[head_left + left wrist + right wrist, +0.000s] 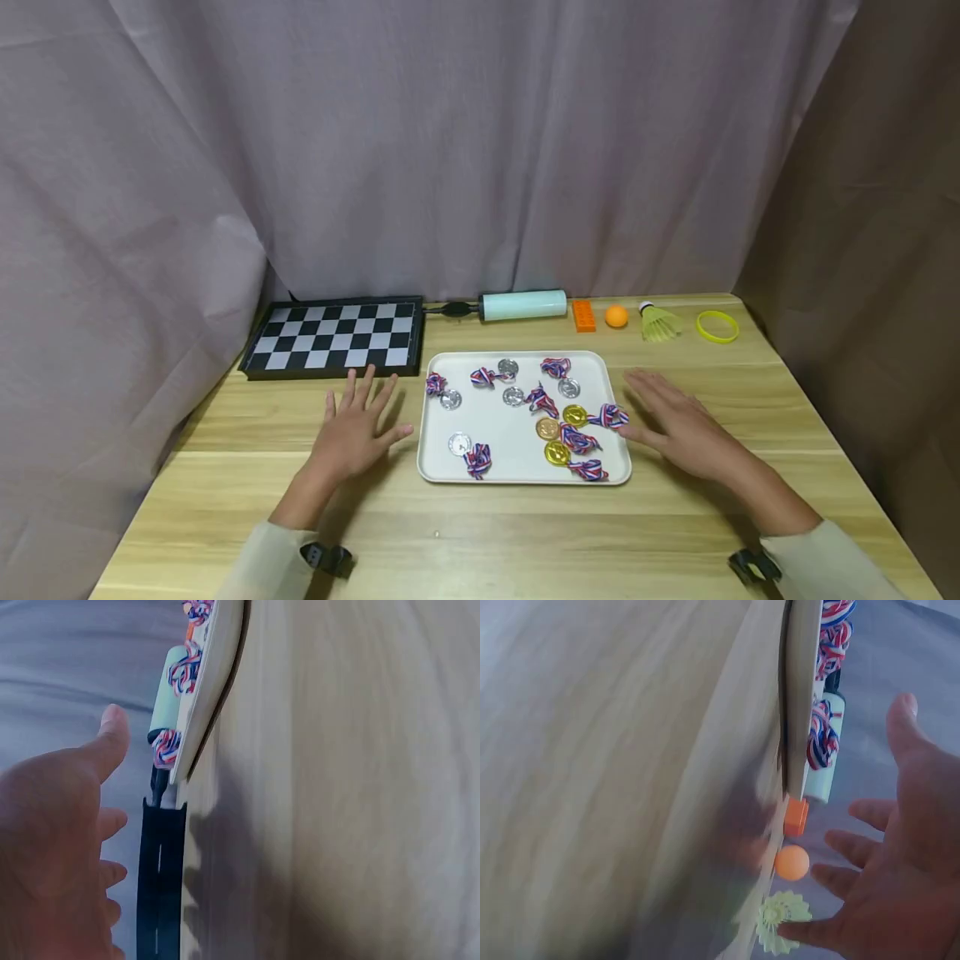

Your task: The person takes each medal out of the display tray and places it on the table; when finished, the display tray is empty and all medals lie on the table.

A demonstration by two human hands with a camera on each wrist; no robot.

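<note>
A white tray (495,471) holds several medals with bunched red, white and blue ribbons: silver medals (460,444) across the left and back, gold medals (557,453) and a bronze-coloured medal (547,428) on the right. My left hand (350,442) hovers with spread fingers to the left of the tray, in front of the checkered board (337,337). On the tray's other side is my right hand (678,425), fingers straight, thumb beside the right rim. Neither hand holds anything. In the left wrist view the left thumb (112,739) points up toward the tray.
Along the back of the table lie a pale mint cylinder (523,305) with a black end, an orange brick (583,317), an orange ball (617,316), a yellow shuttlecock (660,322) and a yellow ring (717,327). A grey curtain (480,150) hangs behind them.
</note>
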